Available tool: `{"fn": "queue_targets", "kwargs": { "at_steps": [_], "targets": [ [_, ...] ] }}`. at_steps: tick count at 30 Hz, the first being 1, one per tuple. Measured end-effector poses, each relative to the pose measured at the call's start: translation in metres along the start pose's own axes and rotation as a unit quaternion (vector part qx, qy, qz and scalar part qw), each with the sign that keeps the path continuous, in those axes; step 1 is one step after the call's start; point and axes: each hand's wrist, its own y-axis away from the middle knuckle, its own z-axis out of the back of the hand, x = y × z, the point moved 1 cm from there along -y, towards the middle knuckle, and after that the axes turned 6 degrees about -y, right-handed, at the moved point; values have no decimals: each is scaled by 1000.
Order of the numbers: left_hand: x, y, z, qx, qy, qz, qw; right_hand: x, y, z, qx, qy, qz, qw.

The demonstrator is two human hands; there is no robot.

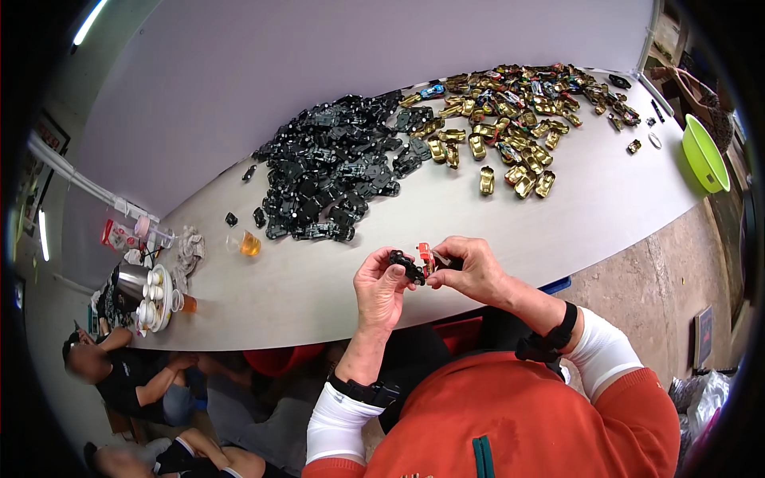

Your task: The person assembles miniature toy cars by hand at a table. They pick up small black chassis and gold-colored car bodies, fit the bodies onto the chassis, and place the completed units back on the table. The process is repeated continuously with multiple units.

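Over the table's near edge, my two hands meet around small toy car parts. My left hand (376, 288) is closed, its thumb and fingers pinching a black toy car base (406, 266) with wheels. From the other side my right hand (473, 271) pinches a red toy car body (425, 253), which stands against the black base. A dark piece also shows by the right fingers, partly hidden. Beyond my hands lie a large pile of black toy car bases (323, 159) and, farther right, a pile of gold and coloured toy car bodies (522, 119).
A light green basin (704, 155) sits at the table's right edge. On the left stand a cup of amber drink (249, 244), a crumpled cloth (189, 253) and a tray of white cups (165, 296). Two people sit at the lower left. A wall panel (382, 48) backs the table.
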Motion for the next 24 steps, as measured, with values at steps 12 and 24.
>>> {"fn": "queue_targets", "kwargs": {
  "at_steps": [12,24],
  "targets": [
    [0,1,-8,53,-45,-24,997,6,6,-2,7,71,19,997],
    [-5,9,-12,90,-103,-54,989,18,9,-6,97,185,177,962]
  ]
}}
